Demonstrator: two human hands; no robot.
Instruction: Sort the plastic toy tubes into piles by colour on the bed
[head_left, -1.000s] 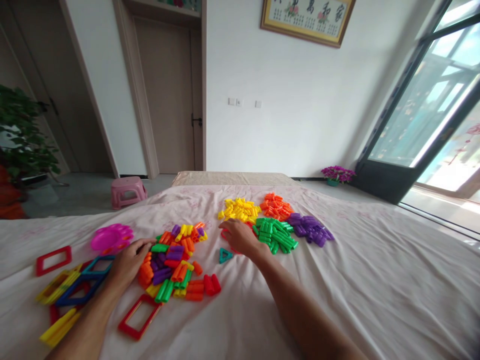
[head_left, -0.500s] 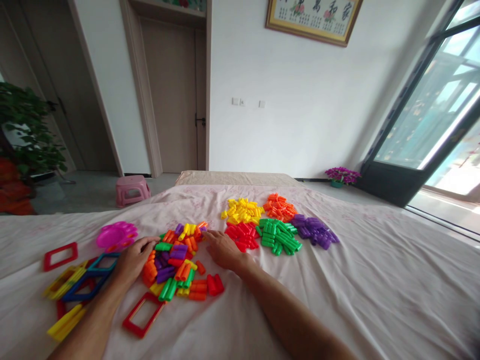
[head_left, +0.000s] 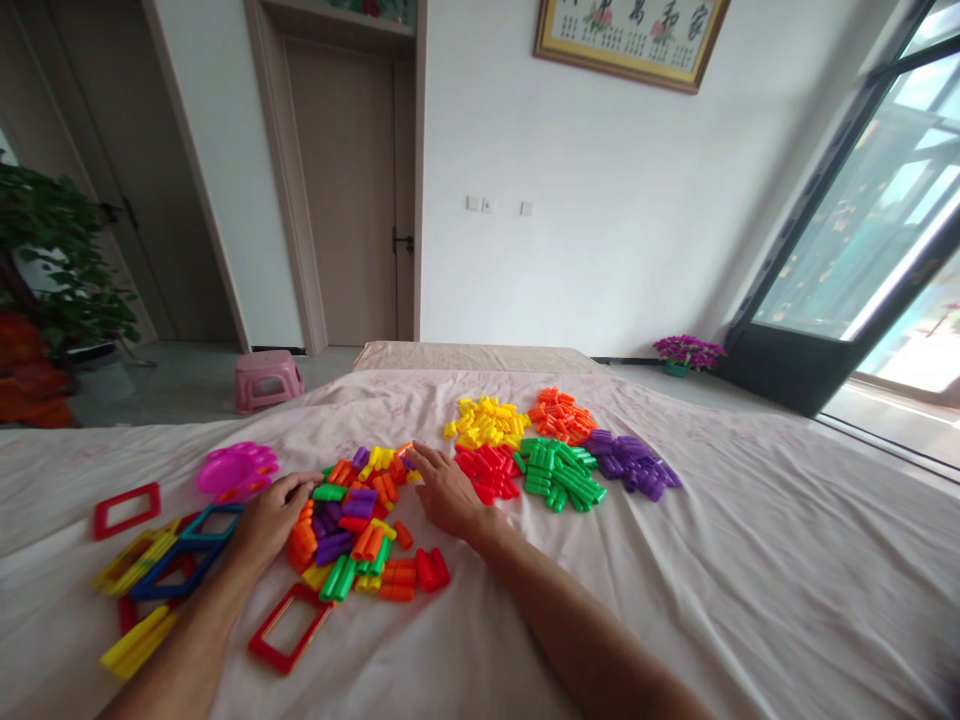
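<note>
A mixed pile of coloured plastic tube pieces (head_left: 356,505) lies on the cloth between my hands. My left hand (head_left: 271,518) rests against its left edge, fingers loosely bent and thumb apart, with nothing visible in them. At the pile's upper right, my right hand (head_left: 448,492) has its fingers stretched out, their tips by an orange piece (head_left: 406,449); whether they touch it I cannot tell. Beyond that hand lie single-colour heaps: red pieces (head_left: 487,472), yellow pieces (head_left: 487,422), green pieces (head_left: 559,470), orange pieces (head_left: 562,415) and purple pieces (head_left: 631,462).
Left of my left arm are a magenta plastic dish (head_left: 225,472), a red frame (head_left: 127,510) and stacked blue and yellow frames (head_left: 176,565). Another red frame (head_left: 274,655) lies near the front. A pale cloth (head_left: 735,570) covers the table. A pink stool (head_left: 268,382) stands behind.
My right hand's fingers have moved slightly up and away from me at the pile's far corner, uncovering a yellow piece. My left hand stays at the pile's edge.
</note>
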